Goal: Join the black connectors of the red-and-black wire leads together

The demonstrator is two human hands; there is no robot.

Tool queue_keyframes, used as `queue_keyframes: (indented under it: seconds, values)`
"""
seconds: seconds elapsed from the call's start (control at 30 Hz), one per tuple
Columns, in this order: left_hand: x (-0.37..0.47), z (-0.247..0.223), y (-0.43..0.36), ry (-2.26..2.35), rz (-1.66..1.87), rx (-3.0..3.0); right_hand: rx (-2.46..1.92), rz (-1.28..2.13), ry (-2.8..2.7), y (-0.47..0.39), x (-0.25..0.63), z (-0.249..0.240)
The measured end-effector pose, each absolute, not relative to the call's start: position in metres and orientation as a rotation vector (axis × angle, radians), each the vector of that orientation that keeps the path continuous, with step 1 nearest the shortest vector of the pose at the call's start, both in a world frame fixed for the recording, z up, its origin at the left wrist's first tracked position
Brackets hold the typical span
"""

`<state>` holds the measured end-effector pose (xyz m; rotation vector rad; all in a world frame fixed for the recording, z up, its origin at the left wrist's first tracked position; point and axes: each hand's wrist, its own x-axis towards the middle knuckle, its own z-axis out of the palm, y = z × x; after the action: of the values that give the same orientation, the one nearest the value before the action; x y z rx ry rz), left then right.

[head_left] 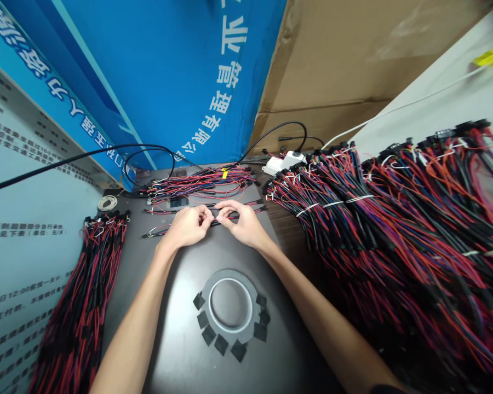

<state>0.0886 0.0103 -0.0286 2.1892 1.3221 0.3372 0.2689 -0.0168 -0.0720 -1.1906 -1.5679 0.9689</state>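
My left hand (191, 224) and my right hand (241, 220) meet at the middle of the dark table, thumbs and forefingers pinched close together. Between them runs a thin wire harness (160, 230) in black and red, its left end with a small black connector lying on the table. Fingertips cover the part being pinched. Another wire harness (158, 209) lies just behind the hands. In front of my wrists sits a roll of tape (208, 290) with a pale inner ring and several black tape pieces (238, 350) stuck around its rim.
Several loose harnesses (201, 183) lie at the back of the table, with a yellow tag (224, 174) on them. Large bundles of harnesses (394, 219) fill the right side; another bundle (94, 273) hangs at left. A white power adapter (285, 162) and a black cable (78, 155) are behind.
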Motion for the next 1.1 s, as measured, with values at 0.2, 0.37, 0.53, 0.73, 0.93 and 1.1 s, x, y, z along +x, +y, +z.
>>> queue_keyframes:
  seconds: [0.2, 0.37, 0.53, 0.73, 0.93, 1.1]
  values:
    - [0.091, -0.025, 0.008, 1.289, 0.370, 2.286, -1.363, 0.932, -1.474, -0.019, 0.265, -0.059]
    - [0.098, -0.025, 0.005, 1.284, 0.361, 2.363, -1.497, 0.884, -1.459, -0.018, 0.261, -0.058]
    - [0.105, -0.022, 0.001, 1.418, 0.282, 2.421, -1.565, 0.836, -1.449, -0.018, 0.258, -0.059]
    - [0.098, -0.019, 0.004, 1.375, 0.230, 2.441, -1.474, 0.941, -1.626, -0.014, 0.278, -0.051]
    - [0.092, -0.018, 0.008, 1.267, 0.284, 2.309, -1.443, 0.931, -1.760, -0.012, 0.299, -0.046]
    - [0.090, -0.021, 0.010, 1.044, 0.436, 2.045, -1.399, 0.868, -1.778, -0.012, 0.295, -0.045]
